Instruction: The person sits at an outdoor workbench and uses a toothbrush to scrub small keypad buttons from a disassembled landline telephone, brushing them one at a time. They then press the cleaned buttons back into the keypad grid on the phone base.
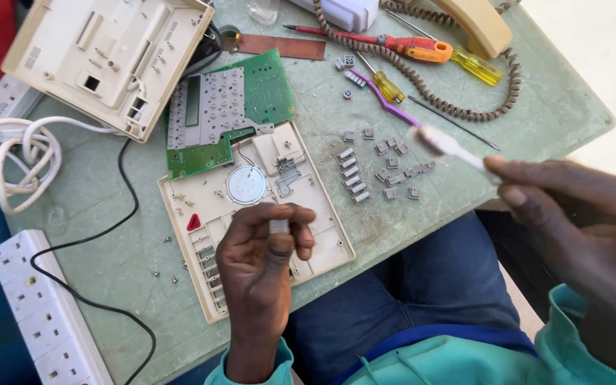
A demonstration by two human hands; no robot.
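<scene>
My left hand [262, 253] pinches a small grey key cap [279, 227] between thumb and fingers, above the beige telephone faceplate [201, 199]. My right hand [579, 214] grips a white toothbrush [445, 145], its blurred head raised over several loose grey key caps [383, 165] on the green table [529, 114]. A green circuit board [254, 96] with a grey rubber keypad [212, 107] lies tilted against the faceplate's far edge.
A beige telephone base shell [105, 53] sits at the back left. Screwdrivers [408, 47], a purple toothbrush [386, 100], a coiled cord [465, 110] and a handset [475, 25] lie at the back right. White power strips [48, 314] and cables [16, 153] are at the left. Tiny screws dot the table.
</scene>
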